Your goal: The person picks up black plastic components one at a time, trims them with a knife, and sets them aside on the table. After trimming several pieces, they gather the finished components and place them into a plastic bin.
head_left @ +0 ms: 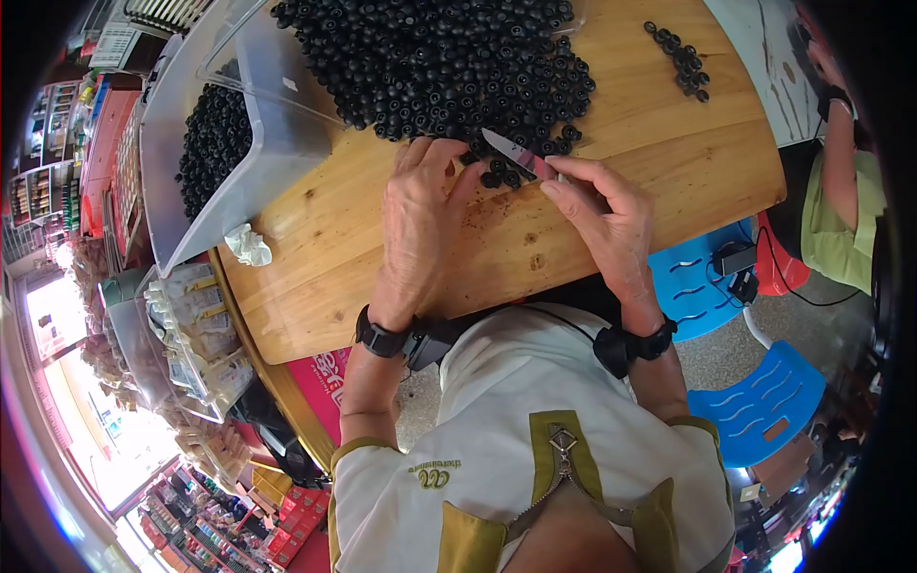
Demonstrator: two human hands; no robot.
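Note:
My right hand (611,215) grips a small knife (516,154) by its pinkish-red handle. The blade points up and to the left, over the near edge of a heap of small black round parts (439,67). My left hand (417,205) is curled at the front of the heap, with thumb and forefinger closed about a small black round part (468,158) at their tips. Between the two hands, under the blade, lie several loose parts (499,176) of the same kind. Each seems to have a hollow or ring in its middle.
A clear plastic bin (277,134) at the left holds more black parts. Crumpled white tissue (248,245) lies on the wooden table (353,286). A small separate group of parts (683,62) is at the far right. Blue chairs (759,401) and another person's arm (841,153) are to the right.

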